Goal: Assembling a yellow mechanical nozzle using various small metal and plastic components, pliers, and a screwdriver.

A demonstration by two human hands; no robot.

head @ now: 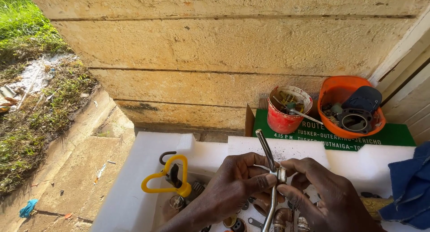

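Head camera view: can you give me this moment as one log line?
left hand: grips metal rod | right hand: fingers pinch small nut on rod | below: white foam tray of parts

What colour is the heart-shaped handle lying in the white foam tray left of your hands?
Yellow; the heart-shaped plastic handle shows best in the head view.

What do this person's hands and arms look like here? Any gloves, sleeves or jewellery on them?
Both hands are bare: no gloves on the left hand or the right hand. No rings, watch or bracelet show on the parts in view. The left forearm is uncovered as far as the picture's lower edge, with no sleeve visible. The right wrist runs out of the picture, so any sleeve there cannot be told.
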